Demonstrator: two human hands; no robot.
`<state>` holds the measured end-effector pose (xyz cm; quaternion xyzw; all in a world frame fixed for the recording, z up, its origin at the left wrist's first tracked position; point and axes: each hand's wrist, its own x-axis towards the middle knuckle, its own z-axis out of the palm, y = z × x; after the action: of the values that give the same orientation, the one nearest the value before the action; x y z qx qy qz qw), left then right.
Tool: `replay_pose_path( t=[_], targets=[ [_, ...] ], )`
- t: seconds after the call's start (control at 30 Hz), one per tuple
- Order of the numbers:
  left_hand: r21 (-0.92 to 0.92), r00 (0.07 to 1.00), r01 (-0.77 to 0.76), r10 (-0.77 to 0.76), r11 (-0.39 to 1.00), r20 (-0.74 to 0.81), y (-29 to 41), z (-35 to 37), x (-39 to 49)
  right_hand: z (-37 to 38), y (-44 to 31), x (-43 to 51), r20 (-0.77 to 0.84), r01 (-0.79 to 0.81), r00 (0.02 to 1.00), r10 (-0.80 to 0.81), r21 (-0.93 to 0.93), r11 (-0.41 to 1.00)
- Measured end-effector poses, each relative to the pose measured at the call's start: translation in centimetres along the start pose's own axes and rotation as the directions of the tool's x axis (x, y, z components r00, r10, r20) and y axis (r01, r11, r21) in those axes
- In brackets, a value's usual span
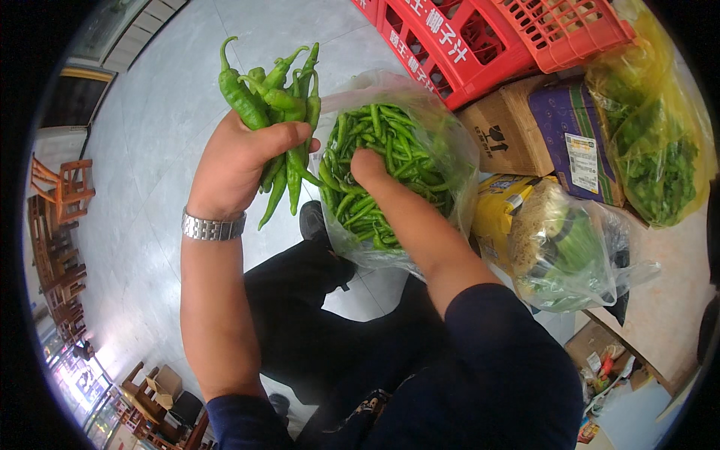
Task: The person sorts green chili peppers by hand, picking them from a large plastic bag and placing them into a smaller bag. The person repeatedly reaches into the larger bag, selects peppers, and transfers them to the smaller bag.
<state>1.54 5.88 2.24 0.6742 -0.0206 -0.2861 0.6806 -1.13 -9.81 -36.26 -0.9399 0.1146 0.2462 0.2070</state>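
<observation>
My left hand [242, 157], with a metal watch band [214, 225] on the wrist, grips a bunch of long green chili peppers [275, 101] over the floor. To its right a large clear plastic bag [464, 169] stands open, filled with loose green chili peppers [360, 211]. My right hand [368, 166] reaches down into the peppers in this bag. Its fingers are hidden among them, so whether they hold any cannot be seen.
Red plastic crates [450, 50] stand beyond the bag. Cardboard boxes [512, 126], a yellow bag of leafy greens [658, 163] and a clear bag of green vegetables [568, 253] crowd the right side. Wooden chairs [73, 188] stand far left on the tiled floor [152, 169].
</observation>
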Motion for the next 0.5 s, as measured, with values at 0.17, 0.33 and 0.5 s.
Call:
replay_pose_path(
  t=[0.17,0.33,0.5],
  targets=[
    [-0.001,1.000,0.007,-0.007,1.000,-0.007,-0.1,0.3,-0.1,-0.5,1.0,0.6,0.024,-0.080,0.997,0.077,0.241,0.967],
    [-0.044,1.000,-0.019,0.018,0.999,-0.016,-0.2,-0.2,0.2,-5.2,3.3,-2.2,0.196,0.222,0.951,-0.238,0.099,0.970],
    [-0.093,0.996,-0.081,0.077,0.992,-0.050,-0.4,-0.3,0.8,-13.1,7.9,-9.1,0.414,0.359,0.860,-0.300,-0.071,0.931]
  ],
)
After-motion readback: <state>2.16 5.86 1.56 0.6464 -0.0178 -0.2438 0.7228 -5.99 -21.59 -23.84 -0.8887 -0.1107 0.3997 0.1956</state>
